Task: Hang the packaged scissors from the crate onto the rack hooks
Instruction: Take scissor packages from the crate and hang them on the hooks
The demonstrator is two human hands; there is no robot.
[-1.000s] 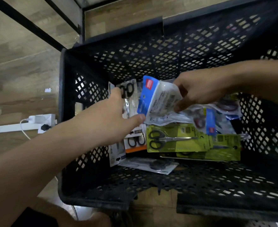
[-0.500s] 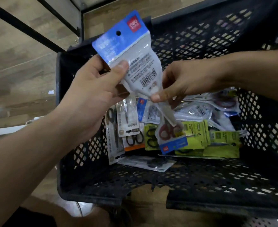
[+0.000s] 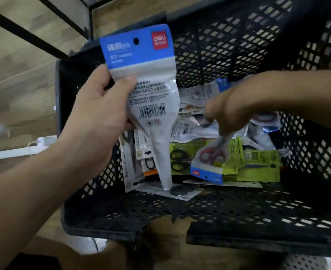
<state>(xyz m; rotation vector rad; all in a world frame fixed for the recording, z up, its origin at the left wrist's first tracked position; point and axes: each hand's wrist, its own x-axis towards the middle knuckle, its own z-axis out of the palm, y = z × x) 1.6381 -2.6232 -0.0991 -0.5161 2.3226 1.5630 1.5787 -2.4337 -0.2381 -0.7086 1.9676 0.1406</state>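
My left hand (image 3: 100,117) grips the blue-and-white scissors pack (image 3: 151,90), thumb pressed on its white face just under the blue header and fingers curled behind. The pack is upright over the left half of the black mesh crate (image 3: 238,45), with its hang hole on top and its barcode facing me. The narrow tip points down into the crate; I can't tell whether it touches the packs beneath.

Toward the crate's right half, my right hand (image 3: 229,112) is down inside. It's blurred, but the fingertips look curled in a pinch on the thin end of a red-handled scissors pack (image 3: 211,158). That one hangs upside down, its blue header lowest, above the green packs (image 3: 258,162) on the crate's bottom. More packs lie heaped around them, some along the left wall.

Outside the crate's left wall, a white power strip (image 3: 43,140) sits on the wooden floor (image 3: 14,84).
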